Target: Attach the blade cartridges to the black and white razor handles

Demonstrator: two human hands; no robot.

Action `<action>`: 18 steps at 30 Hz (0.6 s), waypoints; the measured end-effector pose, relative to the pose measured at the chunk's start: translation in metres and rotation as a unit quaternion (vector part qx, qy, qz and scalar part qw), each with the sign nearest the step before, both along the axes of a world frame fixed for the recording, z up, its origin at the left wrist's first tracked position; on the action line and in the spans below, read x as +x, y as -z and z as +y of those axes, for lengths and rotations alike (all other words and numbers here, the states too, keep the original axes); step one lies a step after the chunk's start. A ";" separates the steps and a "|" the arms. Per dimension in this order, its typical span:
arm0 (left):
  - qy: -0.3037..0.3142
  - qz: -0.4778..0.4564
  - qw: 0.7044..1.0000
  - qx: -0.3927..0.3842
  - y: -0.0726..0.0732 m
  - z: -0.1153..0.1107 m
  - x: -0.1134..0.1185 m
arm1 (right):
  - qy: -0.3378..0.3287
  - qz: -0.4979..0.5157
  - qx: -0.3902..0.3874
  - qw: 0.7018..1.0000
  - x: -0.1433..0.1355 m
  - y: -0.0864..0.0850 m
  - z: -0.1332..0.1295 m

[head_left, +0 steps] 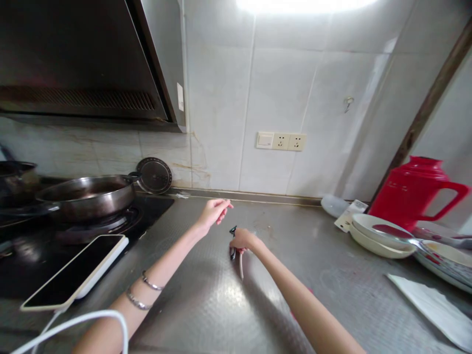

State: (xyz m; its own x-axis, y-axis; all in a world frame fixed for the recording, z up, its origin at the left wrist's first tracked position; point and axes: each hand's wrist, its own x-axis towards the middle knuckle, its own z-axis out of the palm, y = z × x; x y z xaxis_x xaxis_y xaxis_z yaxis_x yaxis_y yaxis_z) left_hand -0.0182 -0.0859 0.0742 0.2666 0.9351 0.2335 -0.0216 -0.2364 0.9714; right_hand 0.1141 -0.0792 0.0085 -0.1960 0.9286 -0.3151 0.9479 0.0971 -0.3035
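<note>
My left hand (214, 215) is raised over the metal countertop (206, 305), left of the other hand. Its fingers are curled together and nothing shows in them. Lower and to the right, my right hand (244, 239) grips a small dark object (232, 253) close to the counter. One dark green end sticks out above the fingers and a black, shiny end below; the grip hides the middle, so I cannot tell its kind. A thin pale strip (241, 266) hangs under the same hand, and I cannot tell whether it belongs to the object.
Left, a steel pan (88, 196) stands on the black stove (155, 209), with a phone (75, 270) propped near its edge and a white cable (92, 314) in front. At right are stacked bowls (381, 241), a red thermos jug (413, 191) and a white cloth or paper (431, 305).
</note>
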 end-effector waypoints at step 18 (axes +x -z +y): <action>0.019 0.400 0.914 0.065 0.074 -0.017 0.008 | 0.145 -0.013 0.043 0.988 0.149 -0.019 -0.027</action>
